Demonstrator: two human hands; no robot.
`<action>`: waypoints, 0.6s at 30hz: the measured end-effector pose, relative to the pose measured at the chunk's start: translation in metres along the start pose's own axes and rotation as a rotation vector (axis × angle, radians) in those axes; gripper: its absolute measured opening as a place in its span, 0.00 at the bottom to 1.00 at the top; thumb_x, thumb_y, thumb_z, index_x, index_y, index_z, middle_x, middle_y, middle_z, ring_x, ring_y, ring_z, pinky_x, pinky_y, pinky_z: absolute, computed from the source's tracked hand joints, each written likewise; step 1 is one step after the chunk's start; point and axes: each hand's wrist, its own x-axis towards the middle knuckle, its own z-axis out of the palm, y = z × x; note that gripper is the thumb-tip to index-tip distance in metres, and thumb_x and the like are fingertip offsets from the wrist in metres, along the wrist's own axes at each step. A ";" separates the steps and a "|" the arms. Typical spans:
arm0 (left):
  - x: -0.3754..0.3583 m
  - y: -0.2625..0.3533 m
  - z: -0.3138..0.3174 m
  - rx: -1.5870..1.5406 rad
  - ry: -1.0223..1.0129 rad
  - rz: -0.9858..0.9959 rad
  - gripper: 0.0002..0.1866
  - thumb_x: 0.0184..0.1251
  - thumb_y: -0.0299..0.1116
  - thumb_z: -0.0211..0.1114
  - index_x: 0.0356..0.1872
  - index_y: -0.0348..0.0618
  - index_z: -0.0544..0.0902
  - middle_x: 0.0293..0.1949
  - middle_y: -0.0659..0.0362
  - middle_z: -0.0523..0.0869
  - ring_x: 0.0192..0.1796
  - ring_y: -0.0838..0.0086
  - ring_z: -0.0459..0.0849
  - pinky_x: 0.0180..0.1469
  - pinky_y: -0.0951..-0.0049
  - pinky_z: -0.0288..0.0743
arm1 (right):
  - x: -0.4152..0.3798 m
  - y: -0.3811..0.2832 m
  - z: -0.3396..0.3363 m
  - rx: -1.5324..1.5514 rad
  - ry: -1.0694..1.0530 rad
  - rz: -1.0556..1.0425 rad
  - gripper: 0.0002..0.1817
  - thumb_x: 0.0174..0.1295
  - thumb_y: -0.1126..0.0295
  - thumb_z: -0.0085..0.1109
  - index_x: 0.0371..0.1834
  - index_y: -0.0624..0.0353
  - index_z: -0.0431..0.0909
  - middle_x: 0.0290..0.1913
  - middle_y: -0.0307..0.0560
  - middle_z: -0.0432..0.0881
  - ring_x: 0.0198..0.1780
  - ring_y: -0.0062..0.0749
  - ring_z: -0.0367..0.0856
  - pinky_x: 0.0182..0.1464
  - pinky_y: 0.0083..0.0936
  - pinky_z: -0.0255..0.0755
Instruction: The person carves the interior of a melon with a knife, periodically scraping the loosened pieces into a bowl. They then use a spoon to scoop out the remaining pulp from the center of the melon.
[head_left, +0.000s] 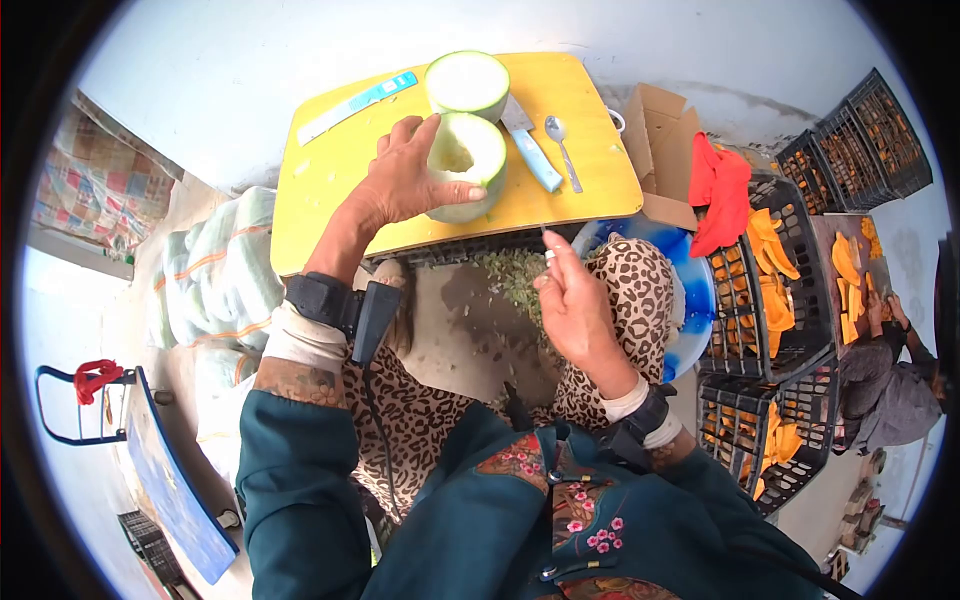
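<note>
My left hand [405, 178] is wrapped round the near piece of pale green melon [483, 143], thumb and fingers on its rim. This piece stands upright on the yellow table [345, 205], with a hollow in its white flesh. Right behind it stands another melon piece [467, 82], its pale cut face up. My right hand [577, 308] is closed in front of the table edge, over my knee. A thin dark tip shows at its fingers, too small to name. Nearest to it on the table lie a blue-handled knife [536, 158] and a metal spoon [564, 152].
A second blue-and-white knife [357, 107] lies at the table's back left. On the right are a blue basin [700, 310], a cardboard box [660, 140], black crates [735, 305] of orange pieces, and another person's hands [885, 310]. Scraps [515, 280] lie below the table.
</note>
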 end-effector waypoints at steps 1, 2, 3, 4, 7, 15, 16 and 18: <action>0.001 0.000 0.001 0.018 0.015 -0.028 0.65 0.38 0.68 0.76 0.74 0.37 0.57 0.70 0.39 0.59 0.74 0.43 0.53 0.74 0.48 0.56 | 0.001 -0.003 0.004 0.015 -0.009 -0.076 0.25 0.63 0.78 0.52 0.66 0.66 0.66 0.35 0.61 0.81 0.36 0.55 0.82 0.42 0.37 0.76; 0.002 -0.001 0.002 0.036 0.019 -0.030 0.64 0.39 0.68 0.76 0.73 0.37 0.58 0.70 0.39 0.59 0.74 0.42 0.54 0.73 0.48 0.56 | -0.005 -0.008 0.002 0.104 -0.093 0.018 0.25 0.63 0.80 0.51 0.66 0.67 0.66 0.36 0.60 0.82 0.36 0.48 0.84 0.42 0.33 0.77; 0.002 0.000 0.002 0.053 0.021 -0.034 0.64 0.39 0.68 0.76 0.73 0.37 0.59 0.70 0.39 0.59 0.74 0.42 0.54 0.73 0.48 0.56 | -0.008 -0.016 -0.002 0.147 -0.078 -0.021 0.25 0.63 0.81 0.50 0.66 0.67 0.66 0.36 0.59 0.82 0.36 0.45 0.84 0.42 0.32 0.77; 0.001 0.001 0.002 0.068 0.024 -0.039 0.63 0.40 0.68 0.75 0.73 0.37 0.59 0.70 0.39 0.59 0.74 0.42 0.54 0.73 0.48 0.57 | -0.011 -0.022 -0.006 0.189 -0.066 -0.059 0.25 0.63 0.81 0.50 0.66 0.67 0.66 0.36 0.58 0.82 0.36 0.42 0.85 0.41 0.31 0.77; 0.001 -0.001 0.001 0.006 0.031 -0.014 0.63 0.39 0.67 0.76 0.73 0.37 0.60 0.71 0.39 0.59 0.74 0.43 0.55 0.73 0.49 0.58 | -0.014 -0.032 -0.010 0.196 -0.014 -0.071 0.25 0.64 0.83 0.47 0.67 0.66 0.66 0.34 0.54 0.81 0.35 0.32 0.84 0.41 0.27 0.77; -0.001 -0.001 0.000 -0.023 0.021 0.010 0.64 0.37 0.63 0.80 0.73 0.37 0.59 0.71 0.40 0.59 0.74 0.45 0.55 0.73 0.51 0.58 | -0.006 -0.038 -0.003 0.267 -0.073 0.004 0.26 0.63 0.83 0.48 0.67 0.67 0.65 0.40 0.60 0.82 0.37 0.36 0.84 0.45 0.28 0.77; -0.001 -0.001 0.001 -0.020 0.024 0.010 0.63 0.37 0.62 0.80 0.73 0.37 0.59 0.71 0.41 0.59 0.74 0.45 0.55 0.73 0.51 0.58 | -0.005 -0.038 -0.001 0.267 -0.079 0.015 0.26 0.63 0.83 0.48 0.67 0.67 0.65 0.40 0.60 0.82 0.37 0.36 0.84 0.46 0.28 0.77; 0.000 -0.002 0.000 -0.024 0.016 0.016 0.63 0.37 0.62 0.80 0.73 0.37 0.59 0.71 0.41 0.59 0.74 0.45 0.55 0.73 0.52 0.58 | -0.004 -0.038 -0.001 0.267 -0.091 0.038 0.26 0.63 0.83 0.48 0.67 0.67 0.65 0.41 0.61 0.82 0.38 0.38 0.85 0.46 0.29 0.78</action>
